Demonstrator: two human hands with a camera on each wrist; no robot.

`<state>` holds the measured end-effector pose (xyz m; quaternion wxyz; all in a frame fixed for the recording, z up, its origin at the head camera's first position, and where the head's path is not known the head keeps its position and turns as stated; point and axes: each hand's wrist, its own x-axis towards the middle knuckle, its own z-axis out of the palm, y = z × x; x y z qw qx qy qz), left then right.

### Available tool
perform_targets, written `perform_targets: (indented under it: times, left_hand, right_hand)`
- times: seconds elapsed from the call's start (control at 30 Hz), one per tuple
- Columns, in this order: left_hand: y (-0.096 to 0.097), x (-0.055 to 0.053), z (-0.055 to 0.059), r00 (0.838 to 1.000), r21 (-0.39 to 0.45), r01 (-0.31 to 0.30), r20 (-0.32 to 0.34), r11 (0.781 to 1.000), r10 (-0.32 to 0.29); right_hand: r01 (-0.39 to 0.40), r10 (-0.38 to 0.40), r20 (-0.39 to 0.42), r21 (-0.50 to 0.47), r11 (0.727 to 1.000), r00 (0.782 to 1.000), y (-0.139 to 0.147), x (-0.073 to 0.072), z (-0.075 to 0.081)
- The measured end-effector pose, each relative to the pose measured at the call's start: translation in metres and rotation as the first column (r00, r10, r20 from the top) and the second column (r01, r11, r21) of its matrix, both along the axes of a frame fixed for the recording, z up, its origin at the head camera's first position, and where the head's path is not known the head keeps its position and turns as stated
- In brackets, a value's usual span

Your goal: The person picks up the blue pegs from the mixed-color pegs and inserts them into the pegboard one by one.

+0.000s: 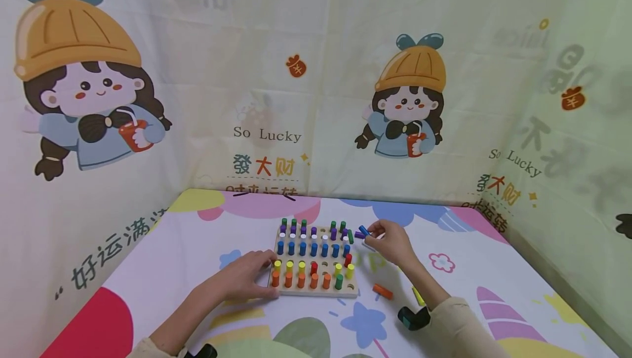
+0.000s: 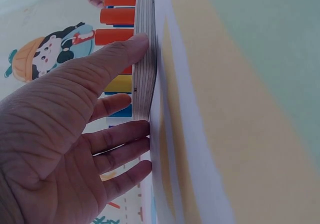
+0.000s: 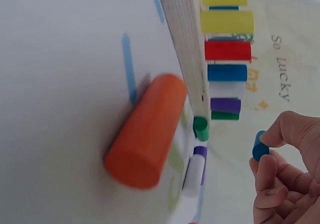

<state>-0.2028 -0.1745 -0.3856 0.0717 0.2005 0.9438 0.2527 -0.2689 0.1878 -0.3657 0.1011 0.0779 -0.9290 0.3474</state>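
Observation:
A wooden pegboard (image 1: 316,293) stands on the table with rows of coloured pegs upright in it. My left hand (image 1: 242,277) rests at its near left corner. In the left wrist view its thumb (image 2: 137,43) presses the board's side, the other fingers fairly straight. Beyond the board's right edge my right hand (image 1: 391,242) pinches a blue peg (image 3: 260,146) between thumb and fingertips, raised above the table. Near that hand lie a purple peg (image 1: 360,234) and a white peg (image 3: 194,175). A green peg (image 1: 351,236) leans at the board's right edge.
An orange peg (image 1: 382,291) lies on the table right of the board, with a yellow peg (image 1: 418,296) beside my right forearm. Several holes in the board hold no peg. A printed cloth (image 1: 326,100) hangs behind the patterned tabletop (image 1: 276,341).

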Motion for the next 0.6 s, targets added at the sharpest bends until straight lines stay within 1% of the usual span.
perform_targets:
  times: [0.27,0.47,0.6]
  left_hand:
    - [-0.001,-0.002,-0.001,1.0,0.001,0.003,-0.002,1.0,-0.003]
    - [-0.001,-0.002,-0.001,1.0,0.003,-0.006,0.012,1.0,0.006]
    - [0.0,-0.002,-0.001,1.0,0.001,0.0,0.009,1.0,0.0]
  right_hand:
    - [-0.018,0.017,-0.009,-0.045,0.999,1.0,-0.013,0.007,0.003]
    - [-0.054,0.054,0.011,-0.046,0.997,0.998,-0.021,0.012,0.005]
    - [-0.064,0.065,0.022,-0.034,0.997,0.998,-0.028,0.015,0.007]
